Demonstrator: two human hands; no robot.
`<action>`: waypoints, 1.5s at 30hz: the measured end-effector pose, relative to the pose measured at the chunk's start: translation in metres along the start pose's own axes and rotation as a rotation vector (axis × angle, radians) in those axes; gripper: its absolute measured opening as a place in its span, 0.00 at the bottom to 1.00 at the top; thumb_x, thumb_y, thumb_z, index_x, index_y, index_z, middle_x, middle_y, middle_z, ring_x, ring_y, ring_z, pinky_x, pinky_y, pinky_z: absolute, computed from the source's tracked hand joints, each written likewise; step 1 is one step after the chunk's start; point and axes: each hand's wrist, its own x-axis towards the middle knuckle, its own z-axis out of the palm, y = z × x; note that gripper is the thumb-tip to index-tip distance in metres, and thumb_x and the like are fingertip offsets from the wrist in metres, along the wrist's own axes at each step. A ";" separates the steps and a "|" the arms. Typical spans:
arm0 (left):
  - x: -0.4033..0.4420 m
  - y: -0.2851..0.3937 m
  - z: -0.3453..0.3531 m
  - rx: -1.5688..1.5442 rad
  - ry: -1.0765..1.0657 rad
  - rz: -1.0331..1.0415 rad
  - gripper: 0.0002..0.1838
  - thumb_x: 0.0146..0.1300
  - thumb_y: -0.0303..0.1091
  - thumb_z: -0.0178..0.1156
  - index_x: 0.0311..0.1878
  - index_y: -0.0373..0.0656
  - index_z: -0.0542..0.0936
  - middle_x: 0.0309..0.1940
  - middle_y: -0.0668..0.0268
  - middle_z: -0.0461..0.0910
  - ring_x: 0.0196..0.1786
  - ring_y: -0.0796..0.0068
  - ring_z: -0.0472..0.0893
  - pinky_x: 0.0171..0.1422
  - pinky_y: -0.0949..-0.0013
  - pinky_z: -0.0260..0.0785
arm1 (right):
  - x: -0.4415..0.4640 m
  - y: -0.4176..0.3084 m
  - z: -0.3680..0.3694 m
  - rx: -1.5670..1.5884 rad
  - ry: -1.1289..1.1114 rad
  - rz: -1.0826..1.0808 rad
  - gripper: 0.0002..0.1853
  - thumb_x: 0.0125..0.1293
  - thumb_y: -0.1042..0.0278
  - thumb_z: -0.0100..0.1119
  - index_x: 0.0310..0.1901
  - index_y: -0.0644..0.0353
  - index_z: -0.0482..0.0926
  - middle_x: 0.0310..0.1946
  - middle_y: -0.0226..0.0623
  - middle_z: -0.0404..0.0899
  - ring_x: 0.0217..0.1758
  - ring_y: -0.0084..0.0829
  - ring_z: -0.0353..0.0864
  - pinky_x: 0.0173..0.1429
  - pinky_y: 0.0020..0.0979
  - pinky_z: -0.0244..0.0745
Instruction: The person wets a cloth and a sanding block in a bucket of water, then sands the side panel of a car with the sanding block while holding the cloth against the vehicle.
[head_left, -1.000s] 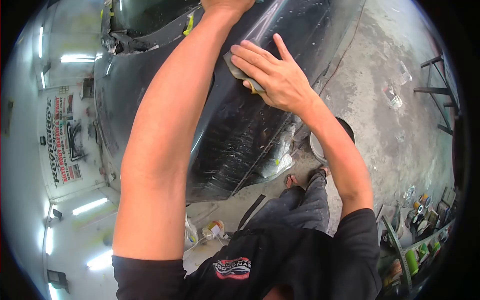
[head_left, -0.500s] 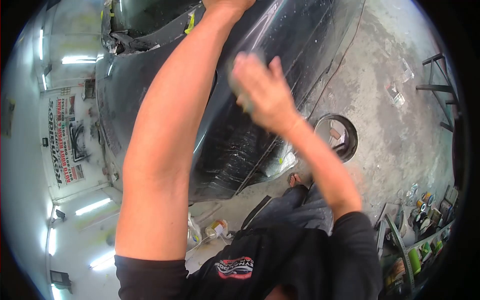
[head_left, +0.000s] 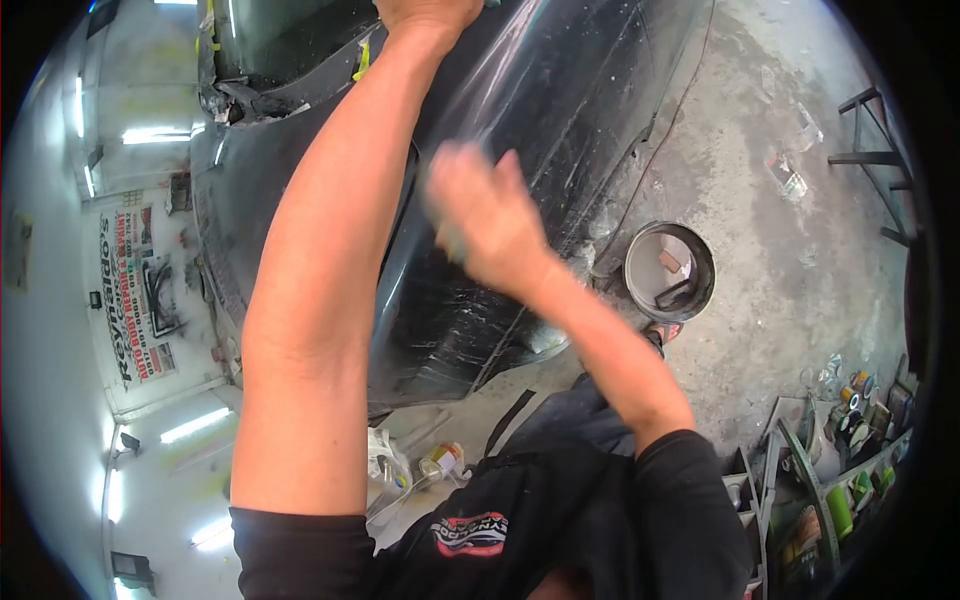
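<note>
A dark, wet car panel (head_left: 560,100) with white streaks and droplets lies below my arms. My right hand (head_left: 480,215), blurred by motion, is on the panel's ridge, closed on a thin grey sanding pad (head_left: 453,243) that shows only as a smear at its edge. At the top edge of the view is my left hand (head_left: 430,12), resting on the upper part of the car; its fingers are mostly cut off, and a small bit of something greenish shows beside it.
A round bucket (head_left: 670,272) of water with a brown block in it stands on the concrete floor to the right. Beyond it are a black metal stand (head_left: 868,158) and a shelf of bottles and cans (head_left: 845,500). A hose (head_left: 668,140) runs along the floor.
My right hand has moved down and left along the panel with the pad. The bucket now shows fully beside my right forearm. My left hand appears slightly further left in view.
</note>
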 end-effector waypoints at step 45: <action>0.002 0.000 -0.003 -0.008 0.002 -0.042 0.15 0.64 0.43 0.69 0.33 0.40 0.81 0.37 0.49 0.82 0.46 0.42 0.82 0.54 0.45 0.75 | 0.032 -0.009 -0.019 0.038 -0.177 -0.261 0.21 0.65 0.55 0.65 0.55 0.59 0.85 0.60 0.36 0.84 0.70 0.37 0.81 0.78 0.61 0.67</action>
